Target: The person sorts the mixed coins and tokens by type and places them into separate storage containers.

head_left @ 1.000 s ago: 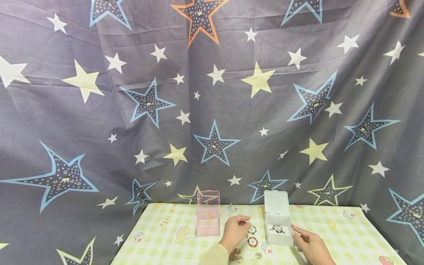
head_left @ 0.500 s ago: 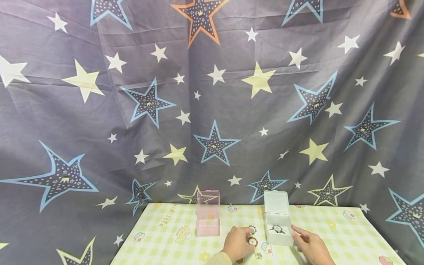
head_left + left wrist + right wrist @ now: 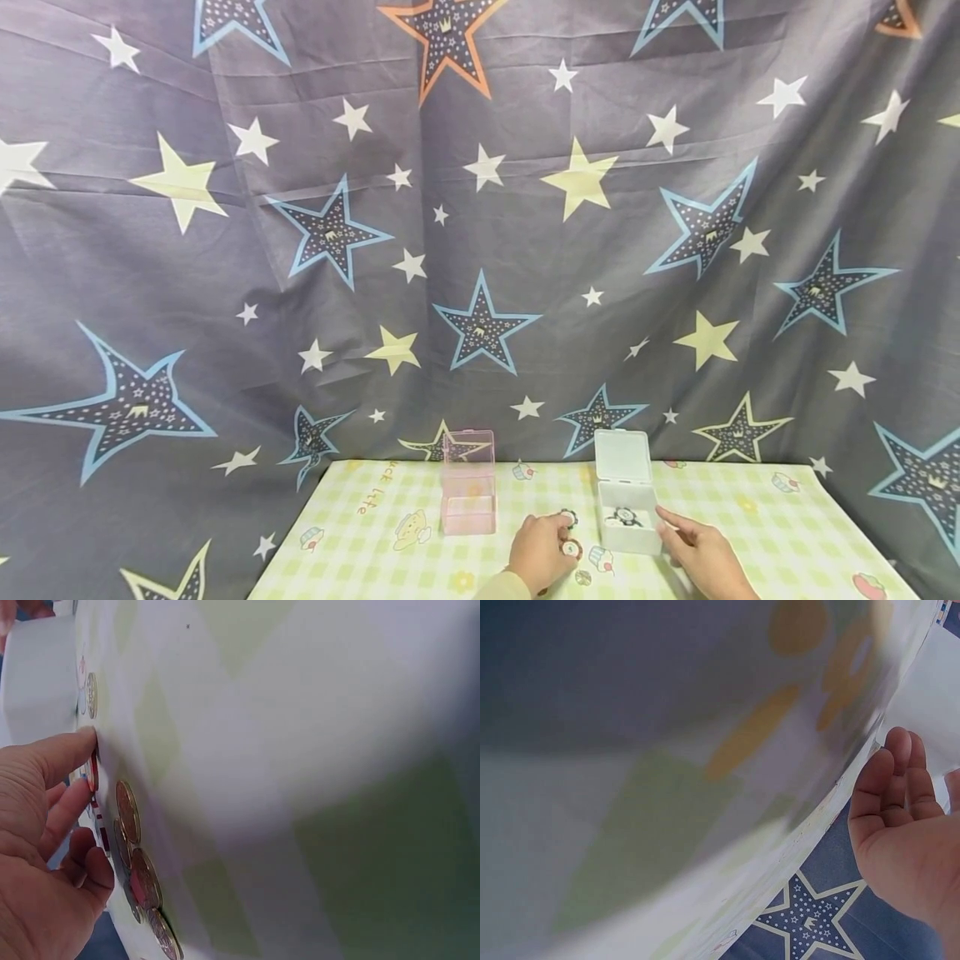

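My left hand [image 3: 538, 554] reaches down to the table, its thumb and a finger pinching a red poker chip [image 3: 572, 549] at the edge. A green-and-white chip [image 3: 570, 518] lies just beyond those fingertips. In the left wrist view several gold and copper-coloured coins [image 3: 128, 812] lie under and beside the hand, along with another red-and-white chip edge [image 3: 103, 836]. My right hand [image 3: 703, 552] rests its fingertips against the right side of a white box [image 3: 630, 540] with a raised lid. A dark-and-white chip [image 3: 626, 517] is inside that box.
A clear pink box [image 3: 468, 521] stands with its lid up, left of my left hand. One coin [image 3: 582, 577] lies nearer me, between the hands. The table [image 3: 787, 533] has a green checked cloth; a star-patterned curtain [image 3: 480, 233] hangs behind it.
My left hand has come down and slightly right onto the red chip, covering most of the coins in the head view. My right hand stays at the white box. The head view shifts slightly.
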Demonstrator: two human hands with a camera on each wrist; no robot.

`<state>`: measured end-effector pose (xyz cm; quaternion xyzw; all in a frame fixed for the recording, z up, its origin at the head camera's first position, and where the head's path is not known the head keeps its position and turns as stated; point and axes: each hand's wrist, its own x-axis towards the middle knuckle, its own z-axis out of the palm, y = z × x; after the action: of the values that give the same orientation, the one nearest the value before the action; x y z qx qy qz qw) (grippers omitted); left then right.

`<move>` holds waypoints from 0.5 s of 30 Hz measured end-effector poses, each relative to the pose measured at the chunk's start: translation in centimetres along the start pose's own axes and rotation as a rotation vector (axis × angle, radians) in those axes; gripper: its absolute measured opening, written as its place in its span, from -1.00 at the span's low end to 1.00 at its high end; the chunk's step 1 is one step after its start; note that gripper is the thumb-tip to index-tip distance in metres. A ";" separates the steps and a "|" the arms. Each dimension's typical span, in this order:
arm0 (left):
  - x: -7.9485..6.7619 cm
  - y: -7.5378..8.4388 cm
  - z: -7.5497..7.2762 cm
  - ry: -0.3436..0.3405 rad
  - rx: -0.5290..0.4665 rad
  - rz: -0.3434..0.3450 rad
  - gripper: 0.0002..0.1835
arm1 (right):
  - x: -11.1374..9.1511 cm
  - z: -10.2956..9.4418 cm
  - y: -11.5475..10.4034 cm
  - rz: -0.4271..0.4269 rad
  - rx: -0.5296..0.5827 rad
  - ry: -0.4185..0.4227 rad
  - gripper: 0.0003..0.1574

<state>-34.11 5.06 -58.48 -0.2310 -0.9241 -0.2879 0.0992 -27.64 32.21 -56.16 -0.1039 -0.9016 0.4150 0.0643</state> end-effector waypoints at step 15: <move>-0.3 -0.5 0.0 -0.047 -0.027 -0.040 -0.73 | 0.1 0.1 0.2 0.012 0.002 -0.008 -0.31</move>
<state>-34.12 4.55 -58.82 -0.2205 -0.9267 -0.2966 0.0684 -27.79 32.27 -56.40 -0.1076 -0.9009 0.4164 0.0585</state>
